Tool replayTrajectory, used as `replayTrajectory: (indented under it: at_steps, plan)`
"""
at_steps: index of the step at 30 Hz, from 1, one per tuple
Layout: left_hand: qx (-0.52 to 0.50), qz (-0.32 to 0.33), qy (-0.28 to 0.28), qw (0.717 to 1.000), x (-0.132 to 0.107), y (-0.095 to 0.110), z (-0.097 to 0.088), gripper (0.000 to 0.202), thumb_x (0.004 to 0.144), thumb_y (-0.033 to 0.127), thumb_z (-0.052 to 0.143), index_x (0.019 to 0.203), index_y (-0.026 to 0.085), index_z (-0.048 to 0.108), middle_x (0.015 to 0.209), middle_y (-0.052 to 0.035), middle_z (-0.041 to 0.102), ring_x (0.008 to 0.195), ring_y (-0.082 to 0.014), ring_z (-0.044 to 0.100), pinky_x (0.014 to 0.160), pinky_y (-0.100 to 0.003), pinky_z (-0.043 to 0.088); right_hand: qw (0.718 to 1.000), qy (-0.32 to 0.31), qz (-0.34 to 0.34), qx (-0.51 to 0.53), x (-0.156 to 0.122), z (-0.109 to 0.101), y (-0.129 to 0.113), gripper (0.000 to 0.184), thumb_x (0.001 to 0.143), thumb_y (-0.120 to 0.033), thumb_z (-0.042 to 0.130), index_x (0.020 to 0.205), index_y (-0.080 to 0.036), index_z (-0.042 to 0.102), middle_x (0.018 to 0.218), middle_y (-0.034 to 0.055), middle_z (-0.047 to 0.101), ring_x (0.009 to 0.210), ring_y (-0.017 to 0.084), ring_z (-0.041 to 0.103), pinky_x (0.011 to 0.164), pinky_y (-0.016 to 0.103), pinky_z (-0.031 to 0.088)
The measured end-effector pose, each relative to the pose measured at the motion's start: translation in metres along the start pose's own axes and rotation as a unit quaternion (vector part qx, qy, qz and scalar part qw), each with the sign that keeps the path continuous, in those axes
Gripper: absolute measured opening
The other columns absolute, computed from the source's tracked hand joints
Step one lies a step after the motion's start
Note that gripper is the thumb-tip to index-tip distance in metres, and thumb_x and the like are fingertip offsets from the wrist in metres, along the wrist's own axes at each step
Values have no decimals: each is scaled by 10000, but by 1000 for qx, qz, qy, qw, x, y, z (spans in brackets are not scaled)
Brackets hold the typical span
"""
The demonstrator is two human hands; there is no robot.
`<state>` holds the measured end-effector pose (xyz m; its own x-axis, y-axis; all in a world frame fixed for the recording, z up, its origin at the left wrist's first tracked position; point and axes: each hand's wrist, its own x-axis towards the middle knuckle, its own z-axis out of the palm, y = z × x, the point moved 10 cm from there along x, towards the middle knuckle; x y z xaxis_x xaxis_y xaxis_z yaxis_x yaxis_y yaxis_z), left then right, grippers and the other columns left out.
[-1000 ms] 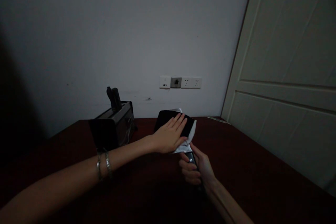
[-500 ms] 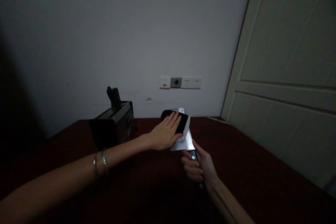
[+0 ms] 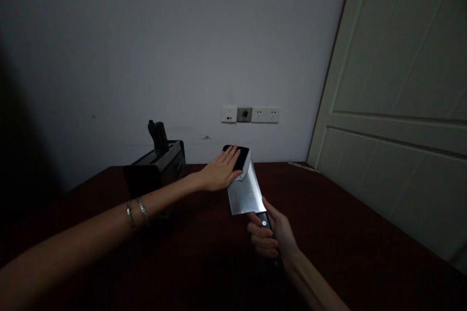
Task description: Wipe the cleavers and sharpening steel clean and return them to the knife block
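My right hand (image 3: 272,235) is closed around the black riveted handle of a cleaver (image 3: 245,196), whose shiny wide blade points away from me and tilts slightly left. On the far part of the blade lies a folded black-and-white cloth (image 3: 241,159). My left hand (image 3: 221,170) holds this cloth against the metal, its fingers stretched over the black side and the thumb at the near edge. The cloth hides the blade's far end.
A dark knife block (image 3: 155,167) with black-handled tools in it stands on the dark red table (image 3: 204,257) at the left. Wall sockets (image 3: 265,115) sit behind the table. A pale panelled door (image 3: 386,165) borders the right side, near a thin strip (image 3: 303,167).
My left hand and the cloth have slid away from me along the blade and a bit left, uncovering more metal. The cleaver has shifted slightly left in my right hand.
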<state>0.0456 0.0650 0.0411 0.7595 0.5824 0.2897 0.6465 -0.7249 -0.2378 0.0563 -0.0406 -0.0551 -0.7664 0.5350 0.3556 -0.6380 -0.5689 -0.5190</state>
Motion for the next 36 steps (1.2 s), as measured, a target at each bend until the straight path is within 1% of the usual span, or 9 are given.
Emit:
replayTrajectory:
  at_steps: [2, 4, 6, 11, 14, 21, 30, 33, 36]
  plan:
    - [5, -6, 9, 1000, 4, -8, -1, 669, 909, 470, 123, 1389, 8, 69, 1460, -184, 3, 1346, -229, -40, 1091, -375, 92, 1000, 1, 1, 2, 1, 1, 2, 463, 862, -521, 317, 656, -147, 496, 453, -76, 322, 287, 21, 208, 266, 125, 285]
    - [11, 2, 21, 1000, 3, -4, -3, 666, 909, 467, 122, 1387, 7, 72, 1460, -184, 1, 1346, -225, -40, 1090, -374, 89, 1000, 3, 2, 6, 1, 2, 3, 463, 863, -517, 319, 656, -145, 500, 454, -75, 326, 288, 20, 212, 267, 123, 286]
    - [17, 27, 28, 999, -5, 12, -3, 656, 911, 463, 130, 1389, 17, 75, 1463, -175, 7, 1346, -221, -44, 1091, -373, 84, 1000, 4, 2, 7, 1, 1, 3, 462, 864, -512, 321, 660, -142, 506, 456, -73, 331, 287, 21, 214, 266, 124, 284]
    - [15, 137, -2, 990, -35, 75, 3, 629, 907, 435, 220, 1397, 57, 104, 1472, -142, 7, 1345, -218, -58, 1098, -345, 80, 1000, 4, -3, 23, -1, -4, 0, 419, 846, -477, 395, 686, -119, 544, 469, -73, 346, 295, 21, 210, 278, 132, 293]
    - [4, 166, -21, 986, -47, 91, 0, 595, 914, 396, 216, 1403, 81, 91, 1477, -117, 22, 1347, -202, -51, 1099, -351, 96, 999, 6, 7, 31, -2, -6, 1, 396, 827, -464, 441, 691, -110, 554, 470, -75, 345, 299, 24, 211, 284, 138, 294]
    - [5, 183, -26, 983, -43, 81, -4, 628, 908, 431, 238, 1408, 92, 66, 1478, -112, 8, 1347, -194, -60, 1101, -347, 104, 1000, 16, 4, 11, -1, -4, 4, 437, 837, -502, 396, 679, -125, 550, 463, -71, 349, 294, 25, 222, 275, 138, 281]
    - [8, 74, -7, 997, -1, 26, -1, 667, 911, 471, 138, 1396, 22, 46, 1461, -175, -37, 1340, -217, -80, 1097, -367, 83, 999, 31, 17, -5, 2, -5, 8, 459, 845, -534, 349, 648, -152, 510, 451, -71, 342, 287, 25, 225, 265, 132, 288]
    - [10, 57, -2, 998, 2, 30, -1, 686, 907, 479, 134, 1389, -2, 52, 1456, -195, -26, 1338, -229, -79, 1095, -372, 82, 999, 36, 19, -10, 1, -7, 8, 461, 845, -534, 347, 650, -151, 515, 448, -73, 339, 282, 25, 221, 263, 136, 292]
    - [16, 75, 4, 997, -6, 55, -1, 691, 900, 493, 154, 1389, 10, 73, 1458, -189, -19, 1335, -240, -86, 1091, -385, 89, 999, 34, 11, -10, -1, -9, 4, 438, 836, -519, 375, 659, -148, 527, 448, -74, 342, 280, 22, 212, 261, 133, 287]
